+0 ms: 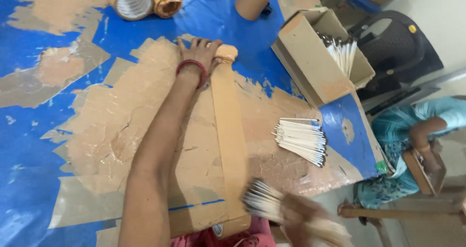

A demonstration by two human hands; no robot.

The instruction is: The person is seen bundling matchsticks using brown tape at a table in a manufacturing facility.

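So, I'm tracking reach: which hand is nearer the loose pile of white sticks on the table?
Right hand, just below the white sticks, gripping another bundle; left hand lies farther up-left.

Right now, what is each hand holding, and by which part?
The right hand, blurred, grips a bundle of white sticks near its lower end. The left hand presses the roll end of the brown tape strip.

The left hand [201, 50] is pressing flat on the far end of a long brown paper strip [230, 140] that is lying along the patched blue desk [29, 169]. The right hand [303, 218], blurred at the near edge, is gripping a bundle of white sticks [259, 201]. Another pile of sticks [301, 140] is lying to the right, near an open cardboard box [310, 67].
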